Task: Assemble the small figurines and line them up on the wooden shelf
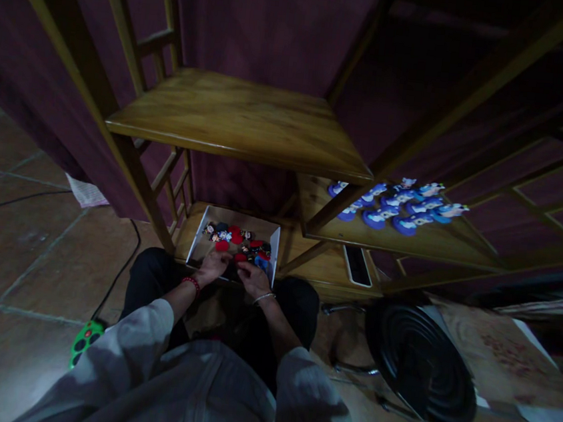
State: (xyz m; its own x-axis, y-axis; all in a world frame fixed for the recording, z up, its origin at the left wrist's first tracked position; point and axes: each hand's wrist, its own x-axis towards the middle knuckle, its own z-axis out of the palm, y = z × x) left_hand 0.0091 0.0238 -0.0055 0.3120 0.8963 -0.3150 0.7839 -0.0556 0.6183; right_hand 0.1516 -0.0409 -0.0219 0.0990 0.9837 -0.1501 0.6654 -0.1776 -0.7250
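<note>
A shallow white-edged box [191,245] rests on the lowest wooden shelf in front of my knees. Inside lie several small figurines [226,236] in red, black and blue, some with red round bases. Over the box's near side, my left hand [212,266] has its fingers curled together close to a red base [222,246]. My right hand [254,280] faces it a short gap away, its fingers pinched beside a small red piece [240,258]. Dim light and the fingers hide what either hand holds.
Several blue-and-white figurines [382,215] stand on the middle shelf [439,246] at right. A dark-screened white device [357,266] lies on the low shelf. An upper shelf [241,116] overhangs the box. A black round stool [419,363] is at right, a green object [86,341] at left.
</note>
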